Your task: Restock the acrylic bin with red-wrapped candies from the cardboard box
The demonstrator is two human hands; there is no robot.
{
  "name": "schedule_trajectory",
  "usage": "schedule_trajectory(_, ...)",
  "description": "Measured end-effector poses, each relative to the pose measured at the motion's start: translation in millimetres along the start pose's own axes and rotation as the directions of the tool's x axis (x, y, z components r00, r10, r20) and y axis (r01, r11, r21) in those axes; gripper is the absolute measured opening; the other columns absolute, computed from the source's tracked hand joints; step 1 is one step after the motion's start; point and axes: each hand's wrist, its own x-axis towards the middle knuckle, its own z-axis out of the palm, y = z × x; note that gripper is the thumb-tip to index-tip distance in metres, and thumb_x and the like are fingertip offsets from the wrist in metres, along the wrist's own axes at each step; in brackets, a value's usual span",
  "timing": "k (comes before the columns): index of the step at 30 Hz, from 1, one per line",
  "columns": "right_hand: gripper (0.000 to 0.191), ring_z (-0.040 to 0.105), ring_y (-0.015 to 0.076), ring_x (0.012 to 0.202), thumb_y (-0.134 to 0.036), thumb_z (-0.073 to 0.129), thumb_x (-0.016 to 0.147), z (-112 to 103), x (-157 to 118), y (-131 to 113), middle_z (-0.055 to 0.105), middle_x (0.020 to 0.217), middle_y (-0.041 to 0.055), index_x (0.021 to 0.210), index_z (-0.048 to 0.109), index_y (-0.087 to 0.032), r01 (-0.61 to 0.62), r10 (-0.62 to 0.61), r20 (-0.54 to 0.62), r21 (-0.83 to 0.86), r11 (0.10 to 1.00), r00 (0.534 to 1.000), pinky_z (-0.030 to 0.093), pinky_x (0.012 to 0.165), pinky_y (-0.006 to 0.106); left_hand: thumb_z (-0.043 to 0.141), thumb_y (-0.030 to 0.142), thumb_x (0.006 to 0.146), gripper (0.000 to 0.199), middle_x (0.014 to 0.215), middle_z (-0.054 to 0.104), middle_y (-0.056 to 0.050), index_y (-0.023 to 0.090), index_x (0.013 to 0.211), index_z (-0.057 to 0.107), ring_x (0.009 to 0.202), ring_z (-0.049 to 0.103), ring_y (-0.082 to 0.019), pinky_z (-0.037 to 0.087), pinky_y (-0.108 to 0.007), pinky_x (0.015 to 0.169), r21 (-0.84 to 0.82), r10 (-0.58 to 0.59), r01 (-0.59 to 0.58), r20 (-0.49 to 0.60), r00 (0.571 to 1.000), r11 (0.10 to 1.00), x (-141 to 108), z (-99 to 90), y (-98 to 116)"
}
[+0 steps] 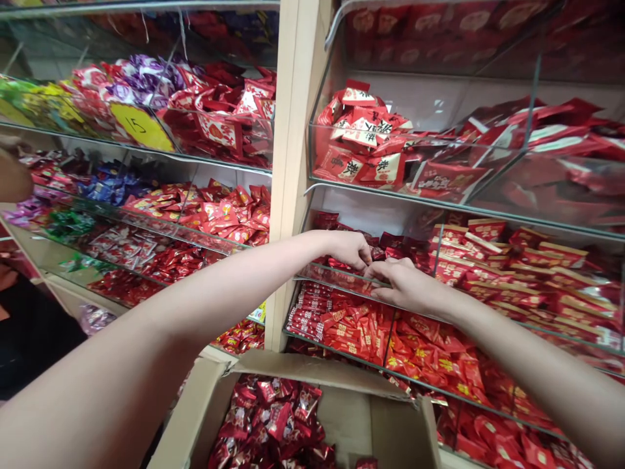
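Both arms reach out to a middle shelf bin with a clear front panel, right of the wooden post. My left hand is over the bin, its fingers curled down among dark red wrapped candies; what its fingertips hold, if anything, is hidden. Close beside it, my right hand lies across the front panel, fingers bent toward the left hand's fingertips. No item can be made out in it. Below stands an open cardboard box with dark red wrapped candies heaped on its left side.
Shelves of wrapped candies flank the wooden post. A yellow tag marked 15 hangs at upper left. Glass shelf edges run above and below the hands. Another person's hand and dark clothing show at the far left.
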Motion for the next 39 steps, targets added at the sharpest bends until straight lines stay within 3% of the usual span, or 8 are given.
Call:
schedule_trajectory(8,0.017,0.045,0.0113,0.058,-0.035,0.056,0.066,-0.9,4.8,8.6,0.051,0.062,-0.0032,0.072,0.051,-0.019,-0.058,0.048,0.047,0.242,0.969,0.998,0.034,0.054,0.023,0.052,0.026,0.070,0.026,0.068,0.064,0.005,0.019,0.091,0.065,0.056,0.046,-0.006,0.033,-0.016,0.056,0.068,0.062,-0.064,0.031,0.998,0.996,-1.1,-0.2,-0.9)
schedule_trajectory(15,0.021,0.043,0.0095,0.055,-0.037,0.059,0.063,-0.1,8.2,14.2,0.049,0.061,-0.0040,0.072,0.052,-0.018,-0.082,0.053,0.095,0.325,0.942,0.994,0.034,0.051,0.021,0.052,0.017,0.064,0.022,0.058,0.060,0.004,0.016,0.080,0.067,0.050,0.045,-0.007,0.033,-0.018,0.050,0.133,0.065,-0.064,-0.001,0.998,0.989,5.6,5.9,4.4)
schedule_trajectory(23,0.022,0.050,0.0120,0.061,-0.039,0.056,0.065,-19.2,8.0,12.0,0.056,0.068,-0.0013,0.074,0.057,-0.018,-0.045,0.003,0.178,0.234,0.971,0.984,0.037,0.056,0.023,0.054,0.017,0.063,0.022,0.068,0.064,0.002,0.017,0.082,0.066,0.055,0.050,-0.008,0.035,-0.018,0.051,0.091,0.045,-0.043,-0.012,0.999,0.995,8.1,7.3,4.3)
schedule_trajectory(30,0.024,0.054,0.0151,0.067,-0.040,0.054,0.067,-30.1,-0.9,5.6,0.061,0.078,0.0022,0.080,0.058,-0.020,-0.078,0.054,0.220,0.101,0.992,0.974,0.040,0.058,0.024,0.051,0.015,0.067,0.028,0.079,0.068,0.001,0.019,0.092,0.064,0.063,0.054,-0.010,0.038,-0.018,0.058,0.118,0.029,-0.042,0.111,0.993,0.992,7.4,-3.1,5.7)
schedule_trajectory(34,0.024,0.055,0.0157,0.068,-0.039,0.053,0.069,-33.3,-6.0,-0.6,0.062,0.079,0.0028,0.083,0.058,-0.020,-0.069,0.051,0.213,0.081,0.994,0.976,0.041,0.059,0.025,0.050,0.018,0.071,0.031,0.094,0.066,-0.004,0.017,0.100,0.060,0.073,0.057,-0.012,0.039,-0.019,0.064,0.155,-0.020,0.022,-0.018,1.000,0.988,-17.5,-20.4,6.1)
schedule_trajectory(37,0.022,0.056,0.0161,0.069,-0.037,0.051,0.072,-35.5,-7.3,-1.4,0.063,0.081,0.0030,0.085,0.060,-0.021,-0.035,0.023,0.156,0.073,0.997,0.987,0.042,0.061,0.026,0.052,0.021,0.070,0.027,0.088,0.067,-0.005,0.018,0.093,0.064,0.069,0.057,-0.013,0.038,-0.021,0.061,0.224,-0.108,0.116,-0.046,0.993,0.968,-34.4,-22.0,3.0)
schedule_trajectory(39,0.022,0.056,0.0165,0.072,-0.035,0.050,0.073,-37.2,-7.6,0.4,0.063,0.083,0.0036,0.086,0.060,-0.021,-0.018,0.012,0.098,0.062,0.998,0.995,0.043,0.064,0.027,0.054,0.019,0.067,0.024,0.081,0.068,-0.004,0.019,0.087,0.066,0.065,0.056,-0.013,0.038,-0.020,0.059,0.267,-0.093,0.105,-0.055,0.994,0.958,-37.6,-15.3,-1.6)
